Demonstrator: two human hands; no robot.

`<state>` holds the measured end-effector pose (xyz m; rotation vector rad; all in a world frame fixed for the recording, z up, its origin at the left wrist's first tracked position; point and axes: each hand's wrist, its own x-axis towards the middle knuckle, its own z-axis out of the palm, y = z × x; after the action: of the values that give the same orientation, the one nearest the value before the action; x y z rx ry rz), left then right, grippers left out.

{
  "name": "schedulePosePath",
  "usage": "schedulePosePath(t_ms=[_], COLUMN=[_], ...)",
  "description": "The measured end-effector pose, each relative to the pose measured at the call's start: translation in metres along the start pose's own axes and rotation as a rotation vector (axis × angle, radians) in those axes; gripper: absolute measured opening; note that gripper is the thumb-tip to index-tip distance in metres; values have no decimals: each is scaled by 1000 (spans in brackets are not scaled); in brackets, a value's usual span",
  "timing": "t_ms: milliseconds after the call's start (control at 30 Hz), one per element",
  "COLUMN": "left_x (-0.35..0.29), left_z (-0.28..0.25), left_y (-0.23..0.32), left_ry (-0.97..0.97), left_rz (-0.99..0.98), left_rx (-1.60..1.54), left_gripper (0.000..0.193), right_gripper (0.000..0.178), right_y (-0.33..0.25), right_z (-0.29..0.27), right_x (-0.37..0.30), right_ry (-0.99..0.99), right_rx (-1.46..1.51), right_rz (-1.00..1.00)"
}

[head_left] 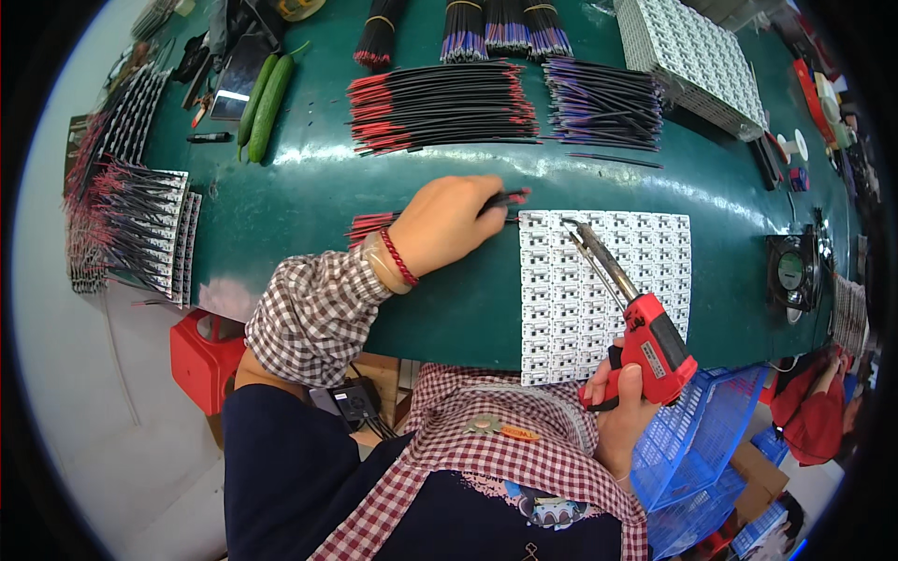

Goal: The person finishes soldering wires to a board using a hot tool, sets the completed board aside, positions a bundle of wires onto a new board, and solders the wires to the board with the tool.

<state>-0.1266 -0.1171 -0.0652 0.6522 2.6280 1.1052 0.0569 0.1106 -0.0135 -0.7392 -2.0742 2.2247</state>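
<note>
A white panel of small circuit boards [552, 318] lies on the green table in front of me, reaching to its near edge. My right hand [622, 397] is wrapped round the handle of a red soldering gun [659, 346], whose tip is over the panel's top rows. To the left of the panel, my left hand [444, 224] pinches several short black wires [511, 198] with red ends. Beneath that hand more red-ended wires [370, 224] lie on the table, partly hidden. One wire end reaches the panel's upper left corner; whether it is joined there I cannot tell.
Beyond my hands lie a pile of red-ended black wires [440, 105] and a pile of purple-ended ones [603, 105]. Stacked panels [692, 61] stand far right, wired panels [140, 224] at left. Two cucumbers [271, 107] lie far left. A small fan [791, 271] stands right.
</note>
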Motion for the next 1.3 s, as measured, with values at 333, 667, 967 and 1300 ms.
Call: schedulePosePath(t_ms=[333, 667, 967, 1300], left_x=[-15, -15, -13, -13], left_z=[0, 18, 7, 18], left_y=[19, 16, 16, 17], left_ry=[204, 91, 98, 88], left_rz=[139, -59, -13, -74], left_rx=[-39, -19, -110, 13], left_gripper=[14, 21, 18, 20], right_gripper=[40, 38, 37, 34], right_y=[-2, 6, 9, 4], right_z=[-12, -7, -13, -2], right_x=[-12, -8, -7, -5], right_ry=[-9, -118, -131, -148], right_rx=[-22, -99, -99, -177], right_rz=[33, 110, 42, 159])
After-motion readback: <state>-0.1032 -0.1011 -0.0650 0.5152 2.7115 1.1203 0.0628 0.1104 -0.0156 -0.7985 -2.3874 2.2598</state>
